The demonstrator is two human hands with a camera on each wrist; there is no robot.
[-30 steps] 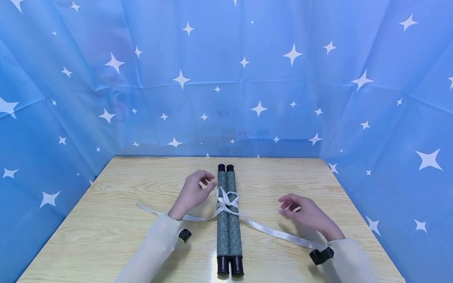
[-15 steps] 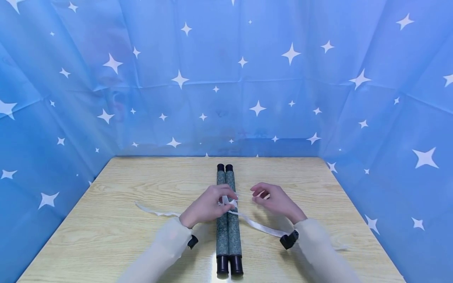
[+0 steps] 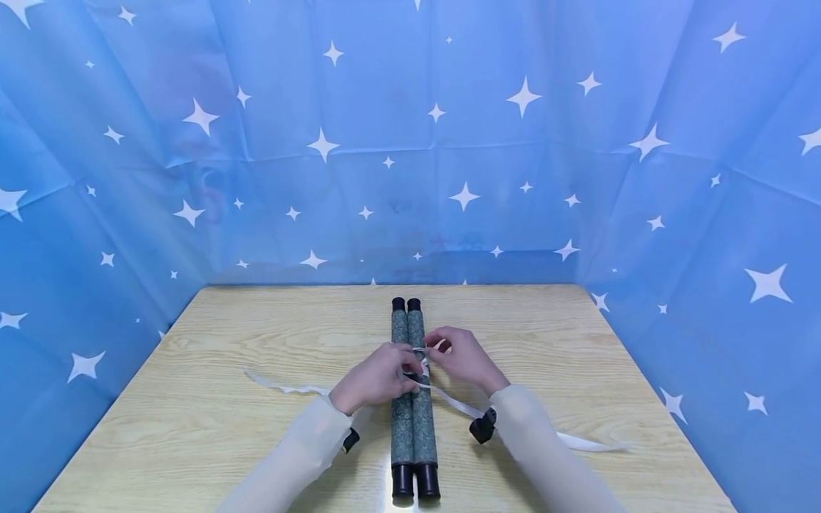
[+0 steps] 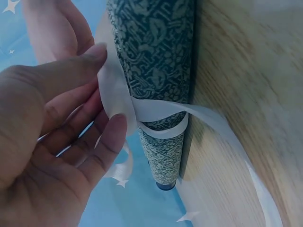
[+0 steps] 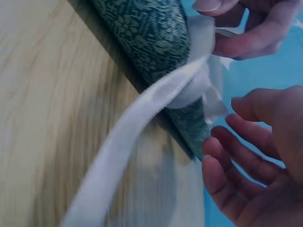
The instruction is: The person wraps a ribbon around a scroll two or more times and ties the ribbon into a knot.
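Note:
A scroll (image 3: 423, 427) lies lengthwise on the table, its two rolls side by side, covered in green patterned cloth with black end knobs. A white ribbon (image 4: 158, 109) wraps its middle and is looped there, partly hidden by the hands. My left hand (image 3: 378, 374) reaches over the left roll and pinches the ribbon between thumb and fingers. On the other side, my right hand (image 3: 465, 356) is close to a small ribbon loop (image 5: 215, 106). In the right wrist view its thumb and fingers stand apart, with nothing held between them.
The wooden table (image 3: 256, 442) carries the ribbon's two long tails, one out to the left and one to the right under my right forearm. A blue curtain (image 3: 385, 178) with white stars encloses the back and sides.
My left hand has moved right from beside the scroll onto the ribbon and now pinches it. My right hand has come left from the table's right side to the scroll.

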